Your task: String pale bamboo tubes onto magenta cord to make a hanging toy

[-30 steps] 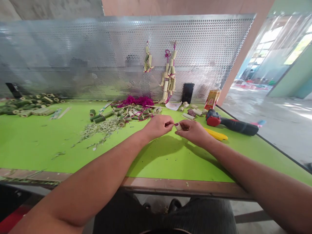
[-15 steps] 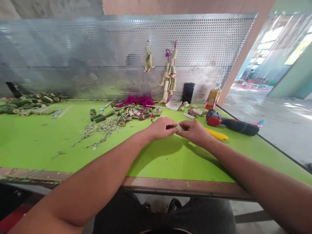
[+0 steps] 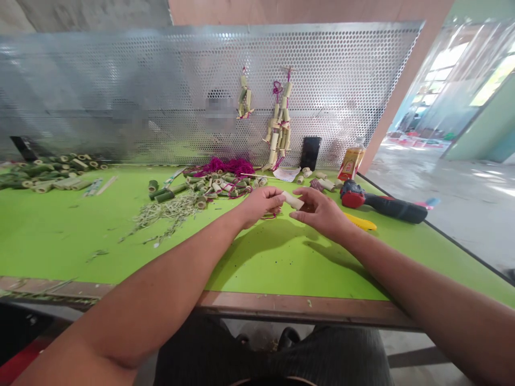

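Observation:
Between my hands, above the green tabletop (image 3: 249, 268), is a short pale bamboo tube (image 3: 292, 200), tilted down to the right. My left hand (image 3: 262, 206) pinches its left end between thumb and fingers. A bit of purple string (image 3: 270, 216) shows below that hand. Around the tube's right end my right hand (image 3: 317, 210) is open, thumb and fingers apart; whether a fingertip touches the tube I cannot tell. A yellow utility knife (image 3: 362, 222) lies beside my right wrist, its near end partly hidden.
Cut bamboo pieces (image 3: 173, 192), shavings (image 3: 164, 212) and purple string (image 3: 225, 166) lie left of centre. Strung bamboo figures (image 3: 277, 128) hang on a perforated metal panel (image 3: 161, 80). A phone (image 3: 311, 153), a bottle (image 3: 352, 162) and a red-and-black power tool (image 3: 386, 206) are at right.
My right hand has opened from its grip around the tube, and more of the tube shows. My left hand has shifted slightly left; purple string now shows beneath it.

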The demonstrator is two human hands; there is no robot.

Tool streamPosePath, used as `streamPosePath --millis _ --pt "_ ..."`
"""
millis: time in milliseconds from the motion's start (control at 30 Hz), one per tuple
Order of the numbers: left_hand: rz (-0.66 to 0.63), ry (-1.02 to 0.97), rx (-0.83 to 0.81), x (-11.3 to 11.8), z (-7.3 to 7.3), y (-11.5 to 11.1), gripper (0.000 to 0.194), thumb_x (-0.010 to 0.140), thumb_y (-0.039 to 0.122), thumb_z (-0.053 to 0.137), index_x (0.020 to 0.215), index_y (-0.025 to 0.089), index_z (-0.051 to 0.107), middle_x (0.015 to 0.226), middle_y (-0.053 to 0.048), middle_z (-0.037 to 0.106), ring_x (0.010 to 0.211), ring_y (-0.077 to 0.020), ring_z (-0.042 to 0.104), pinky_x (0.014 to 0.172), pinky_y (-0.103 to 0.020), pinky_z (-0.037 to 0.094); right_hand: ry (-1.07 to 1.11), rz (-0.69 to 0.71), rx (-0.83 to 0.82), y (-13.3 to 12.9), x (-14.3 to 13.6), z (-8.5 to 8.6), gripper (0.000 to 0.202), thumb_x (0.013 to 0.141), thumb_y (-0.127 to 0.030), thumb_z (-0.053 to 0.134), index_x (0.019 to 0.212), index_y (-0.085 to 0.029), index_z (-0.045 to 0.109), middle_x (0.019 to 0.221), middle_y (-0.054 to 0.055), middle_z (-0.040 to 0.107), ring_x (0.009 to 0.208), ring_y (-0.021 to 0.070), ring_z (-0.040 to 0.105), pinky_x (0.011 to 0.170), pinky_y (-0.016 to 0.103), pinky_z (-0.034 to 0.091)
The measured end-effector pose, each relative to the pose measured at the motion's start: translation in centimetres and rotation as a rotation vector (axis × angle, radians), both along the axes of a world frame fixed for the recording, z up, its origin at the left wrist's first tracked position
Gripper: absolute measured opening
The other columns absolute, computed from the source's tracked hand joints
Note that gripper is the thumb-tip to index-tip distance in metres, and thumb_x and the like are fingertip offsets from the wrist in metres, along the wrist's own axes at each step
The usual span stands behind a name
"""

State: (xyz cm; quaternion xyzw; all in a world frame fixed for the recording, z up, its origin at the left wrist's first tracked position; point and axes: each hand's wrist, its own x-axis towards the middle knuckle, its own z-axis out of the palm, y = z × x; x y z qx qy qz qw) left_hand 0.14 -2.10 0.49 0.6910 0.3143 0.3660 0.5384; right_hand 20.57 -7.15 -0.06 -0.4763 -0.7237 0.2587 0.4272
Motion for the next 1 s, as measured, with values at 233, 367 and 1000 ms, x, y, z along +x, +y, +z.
streamPosePath --millis 233,367,1000 --pt "0.123 0.135 0.164 0.57 -0.09 -0.58 0.029 0.077 0.037 0.074 0.091 0.012 0.071 0.066 0.001 0.059 0.055 -0.0069 0.047 0.052 -0.021 0.037 -0.013 -0.042 -0.070 0.69 0.12 -0.65 0.029 0.071 -0.040 0.074 0.088 -0.022 0.058 0.081 0.002 0.065 0.074 0.0188 0.060 0.067 0.033 0.049" --pt "0.130 0.066 0.188 0.85 -0.31 -0.52 0.029 0.075 0.035 0.077 0.090 0.013 0.065 0.071 0.000 0.063 0.057 -0.0078 0.052 0.053 -0.021 0.042 0.029 -0.007 -0.098 0.74 0.04 -0.70 0.032 0.069 -0.041 0.075 0.087 -0.022 0.055 0.077 0.000 0.060 0.071 0.0165 0.057 0.065 0.031 0.045" --pt "0.111 0.015 0.299 0.69 -0.19 -0.53 0.024 0.077 0.035 0.073 0.088 0.016 0.064 0.072 0.001 0.064 0.060 -0.0098 0.058 0.059 -0.023 0.049 0.057 -0.008 -0.089 0.69 0.05 -0.74 0.035 0.070 -0.045 0.076 0.086 -0.024 0.054 0.080 0.001 0.065 0.075 0.0191 0.061 0.066 0.033 0.048"
